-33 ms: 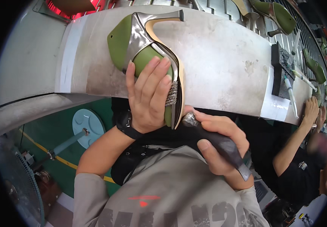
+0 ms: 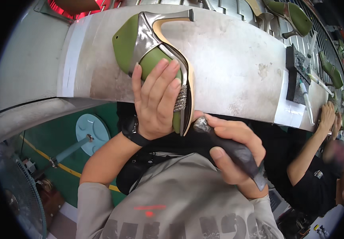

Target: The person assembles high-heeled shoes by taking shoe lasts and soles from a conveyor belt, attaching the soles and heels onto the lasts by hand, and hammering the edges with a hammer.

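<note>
A silver high-heeled sandal (image 2: 150, 36) with a rhinestone toe strap sits on a green shoe last (image 2: 125, 46), lying on its side with the tan sole edge toward the right. My left hand (image 2: 156, 99) is wrapped around the forepart of the last, fingers pressed over the green top and the strap. Close by the toe end, my right hand (image 2: 237, 147) grips a dark grey tool (image 2: 235, 153) with a shiny rounded end (image 2: 201, 124) and a flat wedge-shaped tip. The rounded end points at the sole edge near the toe, with a small gap between them.
The shoe rests on a pale, scuffed worktable (image 2: 235, 59). A dark block (image 2: 295, 75) with several syringe-like applicators stands at the table's right. Beyond lies a slatted conveyor with another shoe (image 2: 293, 18). A co-worker's hand (image 2: 327, 117) is at the right. A fan (image 2: 16, 195) stands lower left.
My right hand and the tool have shifted slightly to the right. The left hand and the sandal stay almost in place.
</note>
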A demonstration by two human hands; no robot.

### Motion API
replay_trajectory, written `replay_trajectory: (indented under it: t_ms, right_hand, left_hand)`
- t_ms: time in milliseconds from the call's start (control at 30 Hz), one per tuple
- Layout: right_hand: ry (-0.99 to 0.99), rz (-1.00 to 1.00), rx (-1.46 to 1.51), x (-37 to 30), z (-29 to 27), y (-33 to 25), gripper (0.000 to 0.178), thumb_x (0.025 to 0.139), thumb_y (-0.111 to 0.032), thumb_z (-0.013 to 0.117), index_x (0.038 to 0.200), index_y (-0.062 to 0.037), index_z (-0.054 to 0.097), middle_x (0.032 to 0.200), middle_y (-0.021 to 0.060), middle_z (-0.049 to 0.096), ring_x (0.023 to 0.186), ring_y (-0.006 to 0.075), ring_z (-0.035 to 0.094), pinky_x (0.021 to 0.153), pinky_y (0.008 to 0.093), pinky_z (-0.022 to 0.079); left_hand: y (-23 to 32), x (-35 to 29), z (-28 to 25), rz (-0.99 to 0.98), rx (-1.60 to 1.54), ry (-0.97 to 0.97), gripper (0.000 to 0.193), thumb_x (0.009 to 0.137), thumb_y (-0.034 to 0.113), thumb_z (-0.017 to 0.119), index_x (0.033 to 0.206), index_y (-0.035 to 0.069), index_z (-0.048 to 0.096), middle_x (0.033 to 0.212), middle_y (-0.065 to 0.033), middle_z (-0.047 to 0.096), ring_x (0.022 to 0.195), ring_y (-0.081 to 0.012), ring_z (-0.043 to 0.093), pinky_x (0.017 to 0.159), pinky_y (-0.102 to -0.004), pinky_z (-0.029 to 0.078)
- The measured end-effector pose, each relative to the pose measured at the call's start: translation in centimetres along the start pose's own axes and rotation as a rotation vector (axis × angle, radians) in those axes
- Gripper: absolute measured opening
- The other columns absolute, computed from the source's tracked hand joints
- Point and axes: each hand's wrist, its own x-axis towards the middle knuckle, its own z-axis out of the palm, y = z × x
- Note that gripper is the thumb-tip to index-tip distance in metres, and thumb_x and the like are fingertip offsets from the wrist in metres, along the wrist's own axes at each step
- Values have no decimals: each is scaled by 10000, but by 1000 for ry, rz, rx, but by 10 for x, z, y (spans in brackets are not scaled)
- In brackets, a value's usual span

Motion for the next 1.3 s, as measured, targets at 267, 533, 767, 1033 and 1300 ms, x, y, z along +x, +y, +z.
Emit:
replay_trajectory:
  t_ms: [267, 533, 767, 1033, 1300]
  right_hand:
    - [-60, -14, 137, 47, -24, -12, 365, 900, 13, 754, 1229, 90, 616, 1257, 309, 683, 1189, 327, 688, 1054, 417, 539]
    - [-185, 384, 28, 125, -22, -21, 342, 844, -155, 736, 1093, 69, 668, 1085, 226, 771, 1003, 254, 745, 968, 367, 572]
    - [-289, 441, 112, 115, -24, -32, 341, 830, -171, 748, 1057, 74, 677, 1071, 248, 766, 1003, 290, 754, 949, 387, 584]
    - [-291, 25, -99, 68, -14, -24, 321, 839, -43, 771, 1096, 100, 644, 1038, 270, 730, 1062, 355, 740, 966, 438, 579]
    - [-262, -91, -143, 30, 7, -27, 352, 744, 27, 823, 1077, 60, 716, 1106, 257, 749, 1063, 386, 764, 909, 410, 640]
  left_hand:
    - [5, 2, -5, -35, -2, -17, 692, 997, 524, 673, 1458, 56, 456, 1437, -207, 623, 1342, -367, 592, 1221, -659, 269]
    - [3, 1, -10, -10, 12, -72, 693, 993, 530, 672, 1429, 42, 445, 1417, -210, 605, 1328, -385, 591, 1215, -677, 265]
    - [4, 2, -8, -66, -9, -28, 541, 1047, 481, 608, 1388, 75, 501, 1421, -171, 637, 1321, -335, 609, 1214, -667, 286]
    - [-4, 1, -7, -13, 5, -42, 390, 1077, 350, 585, 1357, 86, 523, 1420, -151, 648, 1328, -310, 611, 1219, -630, 309]
    - [5, 3, -7, -99, -50, -7, 329, 1069, 286, 584, 1335, 99, 541, 1413, -142, 656, 1317, -300, 622, 1218, -638, 301]
